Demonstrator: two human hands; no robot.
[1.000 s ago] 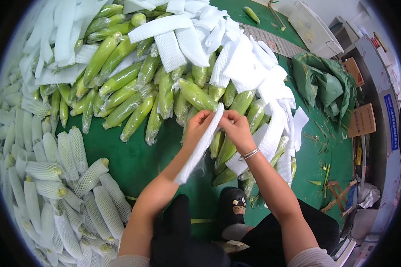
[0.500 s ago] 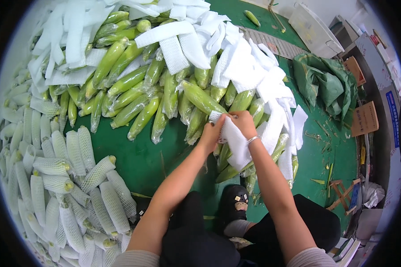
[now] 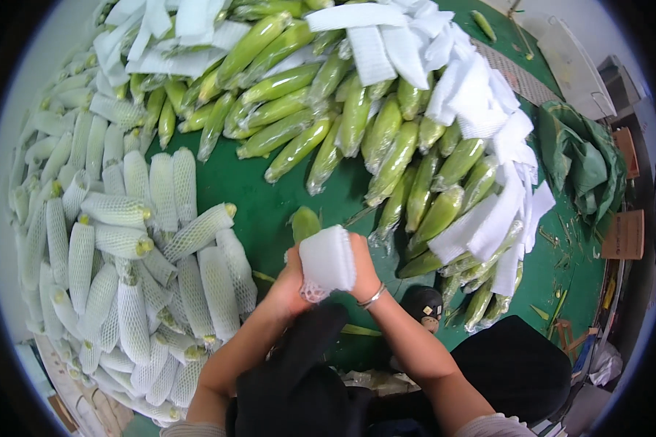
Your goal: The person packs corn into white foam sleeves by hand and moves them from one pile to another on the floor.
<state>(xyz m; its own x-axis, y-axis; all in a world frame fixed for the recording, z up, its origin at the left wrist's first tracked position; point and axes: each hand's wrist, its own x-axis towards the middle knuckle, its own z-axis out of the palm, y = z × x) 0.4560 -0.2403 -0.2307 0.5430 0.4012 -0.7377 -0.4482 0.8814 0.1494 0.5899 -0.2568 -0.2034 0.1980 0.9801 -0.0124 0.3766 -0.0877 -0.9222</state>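
Note:
Between my hands is a white foam net sleeve (image 3: pixel 328 256), its bunched lower end by my left palm. An ear of corn in green husk (image 3: pixel 305 222) pokes out past the sleeve on the far side; its lower part is hidden. My left hand (image 3: pixel 287 282) is closed on the sleeve's left side, fingers partly hidden. On the right side my right hand (image 3: pixel 365 268), with a bracelet at the wrist, grips the sleeve too. Ahead lies a heap of film-wrapped corn ears (image 3: pixel 354 116). To the left, ears in foam net sleeves (image 3: pixel 133 309) are piled.
Loose flat foam sleeves (image 3: pixel 474 91) lie over the heap's far and right sides. The green floor (image 3: pixel 233 175) shows between the piles. Farther right are a crumpled green sack (image 3: pixel 579 160), cardboard boxes (image 3: pixel 623 234) and a white bin (image 3: pixel 576 69). A shoe (image 3: pixel 423 306) stands near my right forearm.
Both hands have come away from the heap, back toward me and to the left, with the corn and sleeve. The view has shifted left, and less of the ear shows now.

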